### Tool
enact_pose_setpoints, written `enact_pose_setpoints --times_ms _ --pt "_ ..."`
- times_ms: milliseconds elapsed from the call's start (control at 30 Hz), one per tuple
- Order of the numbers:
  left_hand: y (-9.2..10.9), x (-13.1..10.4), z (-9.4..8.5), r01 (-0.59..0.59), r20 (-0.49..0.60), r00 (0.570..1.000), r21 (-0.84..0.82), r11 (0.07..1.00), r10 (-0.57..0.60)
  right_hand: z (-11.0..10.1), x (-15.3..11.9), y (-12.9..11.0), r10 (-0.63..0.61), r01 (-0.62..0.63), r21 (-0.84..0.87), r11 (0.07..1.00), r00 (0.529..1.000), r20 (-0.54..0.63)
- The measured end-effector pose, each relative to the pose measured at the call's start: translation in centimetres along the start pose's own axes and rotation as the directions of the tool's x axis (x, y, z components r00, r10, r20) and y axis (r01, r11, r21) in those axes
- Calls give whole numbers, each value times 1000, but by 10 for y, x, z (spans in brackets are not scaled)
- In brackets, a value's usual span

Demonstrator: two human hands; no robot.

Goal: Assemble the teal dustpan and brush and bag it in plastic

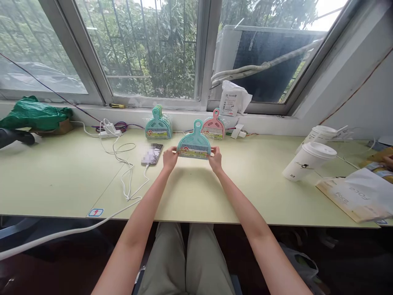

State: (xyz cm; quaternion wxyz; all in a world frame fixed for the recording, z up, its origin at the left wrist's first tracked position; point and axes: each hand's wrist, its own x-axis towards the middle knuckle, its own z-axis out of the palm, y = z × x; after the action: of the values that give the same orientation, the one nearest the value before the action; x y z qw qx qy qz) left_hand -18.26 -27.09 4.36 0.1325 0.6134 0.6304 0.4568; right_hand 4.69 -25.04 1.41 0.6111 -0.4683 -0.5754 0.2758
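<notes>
A teal mini dustpan and brush set (pixel 194 141) is held upright above the table, its handle pointing up and a printed label across its lower part. My left hand (pixel 170 158) pinches its lower left corner, and my right hand (pixel 215 159) grips the lower right corner. Behind it to the left stands a row of similar teal dustpan sets (pixel 158 124) in clear wrap. A pink dustpan set (pixel 215 124) stands behind to the right, partly covered by the held one.
A phone (pixel 156 154) on a white cable (pixel 130 180) lies left of my hands. White cups (pixel 308 162) and a tissue pack (pixel 353 196) are at the right. A power strip (pixel 109 132), a green bag (pixel 33 114) and a white package (pixel 233 100) line the window side.
</notes>
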Motion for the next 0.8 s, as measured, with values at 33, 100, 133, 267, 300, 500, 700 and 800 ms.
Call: enact_pose_setpoints --times_ms 33,100,133,267,300,500,700,800 --pt "1 10 -5 -16 -3 1000 14 1000 16 6 6 -3 -18 18 -24 1000 1000 -12" --pt "3 33 -16 -49 -37 998 58 997 51 23 23 -9 -70 69 -59 996 997 -20" --pt "3 46 -22 -58 -62 996 89 994 64 33 32 -12 -103 101 -74 992 994 -20" --pt "-14 93 -45 -3 -112 993 212 977 28 84 67 -18 -209 207 -113 972 978 -4" --pt "-22 103 -51 23 -106 994 234 972 2 98 73 -17 -224 223 -117 968 975 4" --pt "-85 140 -81 107 -58 994 325 940 -93 185 92 -2 -256 268 -130 955 962 99" --pt "-134 160 -94 197 -56 980 354 914 -189 245 99 16 -201 241 -223 945 962 185" --pt "-155 167 -91 226 -41 973 358 906 -227 260 99 27 -182 240 -345 908 964 191"
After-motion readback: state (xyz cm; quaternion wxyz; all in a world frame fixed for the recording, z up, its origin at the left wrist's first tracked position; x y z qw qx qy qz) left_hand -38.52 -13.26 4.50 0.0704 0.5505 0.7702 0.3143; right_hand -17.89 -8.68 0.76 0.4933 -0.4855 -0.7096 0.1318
